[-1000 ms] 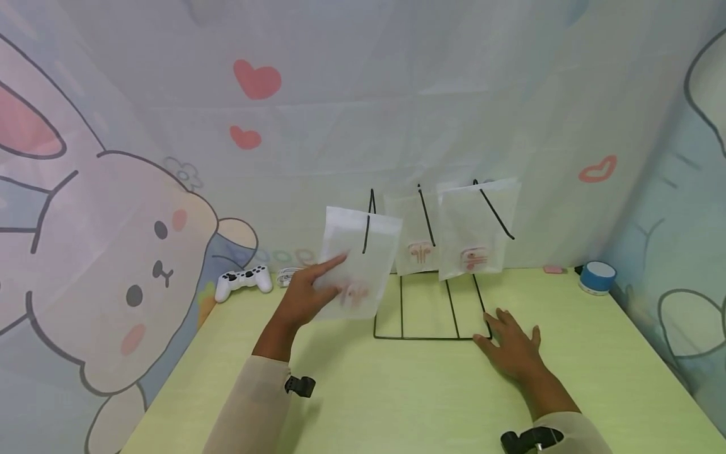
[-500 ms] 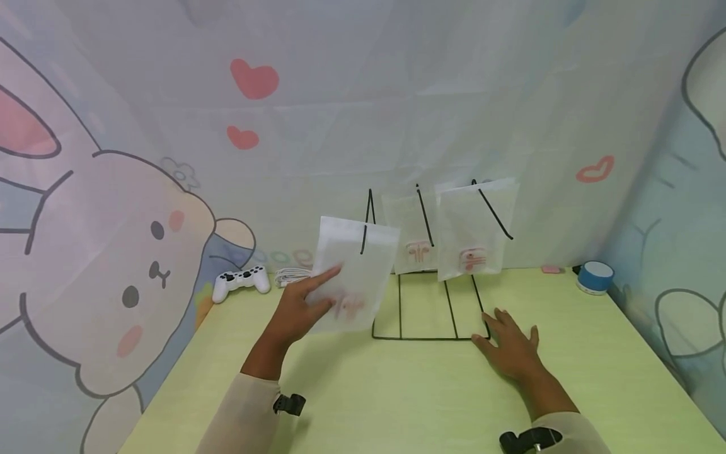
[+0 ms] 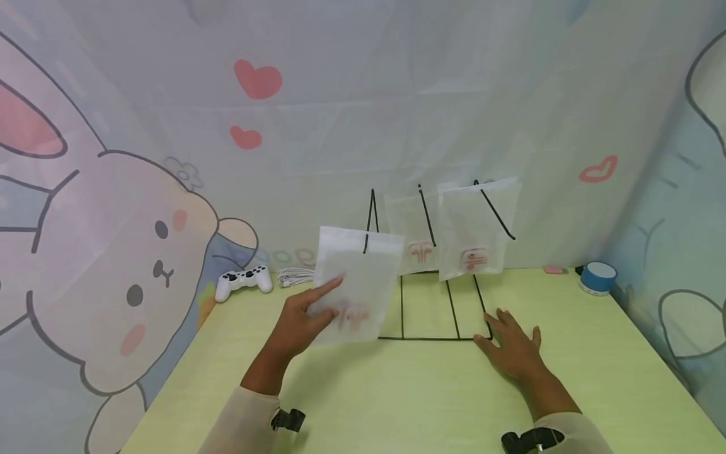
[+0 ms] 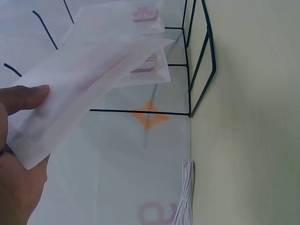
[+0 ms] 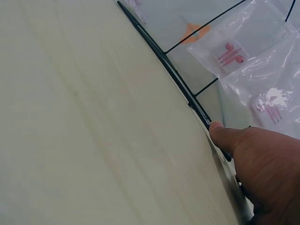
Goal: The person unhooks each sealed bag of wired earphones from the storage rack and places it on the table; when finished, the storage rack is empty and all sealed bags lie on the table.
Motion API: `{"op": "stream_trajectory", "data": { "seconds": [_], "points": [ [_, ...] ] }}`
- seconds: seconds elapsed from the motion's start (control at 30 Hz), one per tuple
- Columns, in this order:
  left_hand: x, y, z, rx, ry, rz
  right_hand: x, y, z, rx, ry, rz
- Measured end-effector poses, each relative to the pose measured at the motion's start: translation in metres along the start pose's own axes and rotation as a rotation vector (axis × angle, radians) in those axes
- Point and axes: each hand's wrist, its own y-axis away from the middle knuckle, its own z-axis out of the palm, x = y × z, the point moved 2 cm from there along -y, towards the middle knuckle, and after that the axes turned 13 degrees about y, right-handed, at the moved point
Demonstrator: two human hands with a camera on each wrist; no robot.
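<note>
- My left fingers (image 3: pixel 324 291) grasp the near packet (image 3: pixel 373 271) by its left side, with the thumb (image 4: pixel 29 97) laid along one face. I likely hold it there because the pouch is limp and a side grip leaves its top edge free.
- That packet leans at the left hook (image 3: pixel 365 244), whose tip shows in front of it just under the top edge; I cannot tell whether the wire runs through a hole.
- My right fingers (image 3: pixel 507 320) lie spread and loose, clenched on nothing, touching the front right corner of the wire rack (image 3: pixel 431 339). From the right wrist my thumb rests on the front bar, probably so that so light a frame doesn't slide or tip.
- The rack's base lies flat on the bench (image 3: pixel 431 403), its hooks raised and reaching towards me, presumably so each pouch can hang facing forward.
- The middle packet (image 3: pixel 404 221) and the right packet (image 3: pixel 471 217) hang from the other two hooks. Reddish earphone shapes sit low in both; I'd guess the weight has settled there and helps draw the film down.
- Farther left, near the backdrop (image 3: pixel 340 94), are a bundled white cable (image 3: pixel 296 276) and a game controller (image 3: pixel 245 282); on the right, a pink block (image 3: pixel 553 269) and a round blue-and-white tub (image 3: pixel 598 279). They seem placed back there to keep them out of my way.
</note>
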Motion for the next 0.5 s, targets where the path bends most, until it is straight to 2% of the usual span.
{"op": "stream_trajectory", "data": {
  "seconds": [0.23, 0.5],
  "points": [
    [0.0, 0.006, 0.0, -0.006, 0.047, 0.025, 0.001, 0.001, -0.001, 0.005, -0.016, 0.003],
    [0.002, 0.015, 0.001, -0.013, 0.105, 0.022, 0.001, 0.001, 0.002, -0.003, -0.027, 0.006]
  ]
}}
